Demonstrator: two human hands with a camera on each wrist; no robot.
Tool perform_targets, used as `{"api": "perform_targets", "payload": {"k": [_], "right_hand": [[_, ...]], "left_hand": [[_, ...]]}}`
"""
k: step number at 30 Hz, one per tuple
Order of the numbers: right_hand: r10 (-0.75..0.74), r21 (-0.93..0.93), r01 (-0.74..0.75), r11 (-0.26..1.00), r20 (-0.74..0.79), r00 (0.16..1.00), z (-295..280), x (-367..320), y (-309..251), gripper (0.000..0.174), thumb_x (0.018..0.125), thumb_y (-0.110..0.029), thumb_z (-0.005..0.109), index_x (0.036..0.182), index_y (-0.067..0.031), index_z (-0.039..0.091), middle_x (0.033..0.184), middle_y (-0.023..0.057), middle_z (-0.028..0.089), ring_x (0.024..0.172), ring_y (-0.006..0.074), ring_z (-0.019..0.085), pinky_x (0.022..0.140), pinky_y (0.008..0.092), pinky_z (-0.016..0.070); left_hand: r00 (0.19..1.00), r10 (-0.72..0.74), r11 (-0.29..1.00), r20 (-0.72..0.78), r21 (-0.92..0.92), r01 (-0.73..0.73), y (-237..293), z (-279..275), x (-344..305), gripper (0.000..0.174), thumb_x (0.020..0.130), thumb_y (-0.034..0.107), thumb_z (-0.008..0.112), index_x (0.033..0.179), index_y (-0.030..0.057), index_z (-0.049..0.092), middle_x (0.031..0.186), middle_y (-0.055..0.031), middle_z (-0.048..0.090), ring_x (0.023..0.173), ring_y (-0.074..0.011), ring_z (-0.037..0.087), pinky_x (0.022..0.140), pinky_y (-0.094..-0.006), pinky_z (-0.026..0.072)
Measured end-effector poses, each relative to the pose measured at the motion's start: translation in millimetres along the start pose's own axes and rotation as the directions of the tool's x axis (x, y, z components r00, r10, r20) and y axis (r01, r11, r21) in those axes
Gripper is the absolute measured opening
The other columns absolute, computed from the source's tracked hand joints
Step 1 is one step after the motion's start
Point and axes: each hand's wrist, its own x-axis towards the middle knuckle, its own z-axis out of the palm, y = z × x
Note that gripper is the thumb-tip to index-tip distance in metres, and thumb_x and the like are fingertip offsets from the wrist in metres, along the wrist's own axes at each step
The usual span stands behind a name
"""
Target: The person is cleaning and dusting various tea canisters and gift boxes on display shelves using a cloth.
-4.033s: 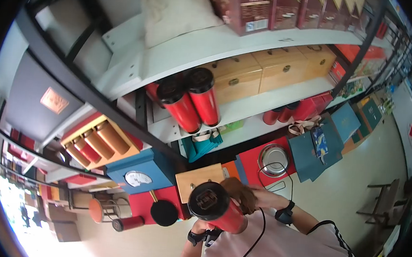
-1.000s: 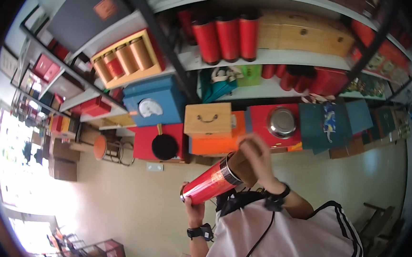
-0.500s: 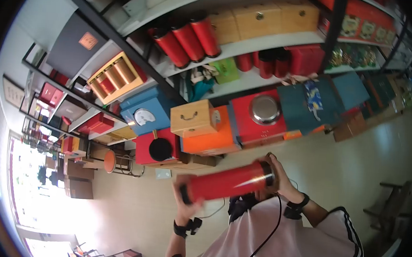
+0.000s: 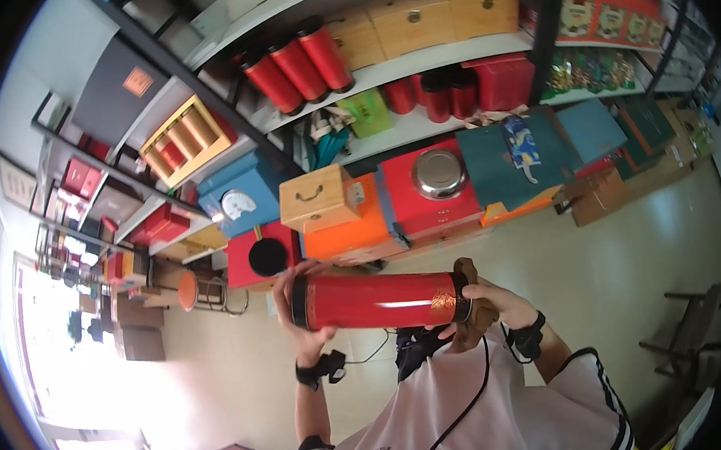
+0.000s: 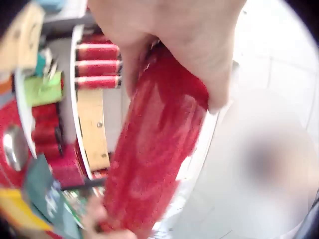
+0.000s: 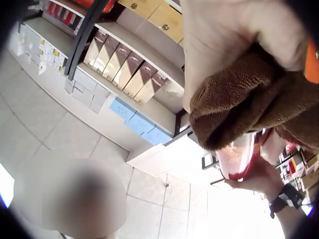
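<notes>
A shiny red cylindrical canister (image 4: 380, 300) with black end bands and gold print lies nearly level in front of the chest. My left hand (image 4: 298, 300) grips its left end, thumb and fingers on opposite sides of the black band. In the left wrist view the canister (image 5: 154, 134) runs down from that grip. At the right end, my right hand (image 4: 493, 303) holds a brown cloth (image 4: 473, 312) against the black band. The right wrist view shows the towel-like cloth (image 6: 244, 94) bunched under the palm, covering that end of the canister.
Similar red canisters (image 4: 301, 64) stand on the shelf ahead, beside wooden boxes (image 4: 408, 23). Below, a row of boxes holds a round metal tin (image 4: 439, 174), a small wooden case (image 4: 319, 199) and a black round pan-shaped item (image 4: 268, 256). A stool (image 4: 189, 290) is at left, a wooden chair (image 4: 689, 327) at right.
The canister has turned from pointing its black end at the head camera to lying nearly level. The cloth has moved from beside it onto its right end. The head view has shifted.
</notes>
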Motion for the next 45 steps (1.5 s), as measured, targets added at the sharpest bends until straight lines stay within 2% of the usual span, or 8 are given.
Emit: {"api": "perform_targets", "payload": {"k": [4,11,15,25,28,33,40,45], "right_hand": [[-0.155,-0.088,0.157,0.984,0.025,0.988,3.6,31.5,36.4,0.068,0.096,-0.023,0.067,0.149,-0.0049,0.029,0.140,0.0166,0.054,0.121,0.0276,0.061,0.094,0.0415,0.0568],[0.013,-0.788,-0.003,0.615,0.006,1.000,-26.8,36.4,-5.1,0.054,0.101,-0.027,0.064,0.141,0.0026,0.043,0.141,0.0170,0.053,0.132,0.0237,0.053,0.110,0.0375,0.0442],[-0.346,-0.214,0.336,0.917,-0.008,0.938,-6.5,42.9,-20.1,0.064,0.104,-0.042,0.056,0.145,0.0051,0.041,0.151,0.0215,0.046,0.142,0.0275,0.044,0.120,0.0384,0.0332],[-0.657,-0.920,0.390,-0.048,0.323,0.681,52.1,93.2,40.4,0.097,0.098,-0.019,0.066,0.162,0.0036,-0.003,0.167,0.0269,0.013,0.155,0.0329,0.022,0.123,0.0437,0.0242],[-0.567,-0.670,0.467,0.577,0.082,0.819,47.9,87.9,46.6,0.109,0.093,-0.016,0.074,0.163,-0.0007,-0.007,0.163,0.0237,0.026,0.150,0.0298,0.034,0.119,0.0433,0.0323],[-0.572,-0.694,0.487,0.530,0.131,0.810,42.9,94.5,-9.4,0.083,0.086,-0.018,0.080,0.153,-0.0045,0.033,0.140,0.0118,0.054,0.131,0.0211,0.053,0.110,0.0376,0.0443],[-0.490,-0.239,0.451,0.860,-0.138,0.861,4.4,93.2,-13.4,0.075,0.089,-0.032,0.074,0.149,-0.0047,0.038,0.132,0.0097,0.057,0.118,0.0194,0.061,0.099,0.0362,0.0517],[-0.464,-0.645,0.390,0.657,0.062,0.884,-3.7,101.0,54.1,0.094,0.092,-0.034,0.074,0.161,-0.0022,0.018,0.153,0.0133,0.041,0.141,0.0223,0.041,0.116,0.0380,0.0367]], "left_hand": [[0.791,-0.557,0.607,-0.253,-0.774,0.180,-59.3,37.4,-63.2,0.090,0.085,0.035,0.084,0.153,0.0114,0.031,0.151,-0.0135,0.045,0.124,-0.0379,0.060,0.106,-0.0536,0.0503],[0.876,-0.417,0.818,-0.240,-0.518,0.248,-32.8,64.2,-67.6,0.085,0.091,0.048,0.075,0.147,-0.0023,0.035,0.132,-0.0234,0.059,0.117,-0.0386,0.065,0.096,-0.0528,0.0582],[0.836,-0.548,0.643,0.036,-0.621,0.448,-33.5,38.9,-77.9,0.078,0.089,0.038,0.079,0.142,-0.0045,0.043,0.127,-0.0202,0.064,0.117,-0.0319,0.066,0.100,-0.0455,0.0546],[0.915,-0.402,0.885,-0.008,0.252,0.391,-11.7,78.6,-55.1,0.076,0.073,0.023,0.089,0.130,-0.0049,0.048,0.111,-0.0201,0.072,0.101,-0.0329,0.073,0.086,-0.0399,0.0581],[0.920,-0.391,0.853,0.031,0.387,0.350,-10.4,72.8,-50.2,0.082,0.065,0.027,0.094,0.123,-0.0013,0.044,0.102,-0.0259,0.071,0.094,-0.0454,0.072,0.077,-0.0442,0.0598],[0.916,-0.400,0.786,0.017,0.521,0.333,0.6,93.1,-53.8,0.099,0.066,0.033,0.094,0.137,-0.0024,0.036,0.103,-0.0258,0.070,0.093,-0.0459,0.071,0.077,-0.0482,0.0591],[0.801,-0.557,0.808,0.221,-0.080,0.584,-22.9,71.0,-73.8,0.083,0.080,0.030,0.086,0.143,-0.0029,0.045,0.135,-0.0182,0.059,0.126,-0.0236,0.057,0.109,-0.0383,0.0436],[0.855,-0.516,0.856,-0.052,-0.015,0.516,-22.4,79.1,-54.9,0.060,0.093,0.028,0.075,0.137,-0.0045,0.049,0.123,-0.0165,0.065,0.111,-0.0233,0.063,0.099,-0.0379,0.0491]]}}
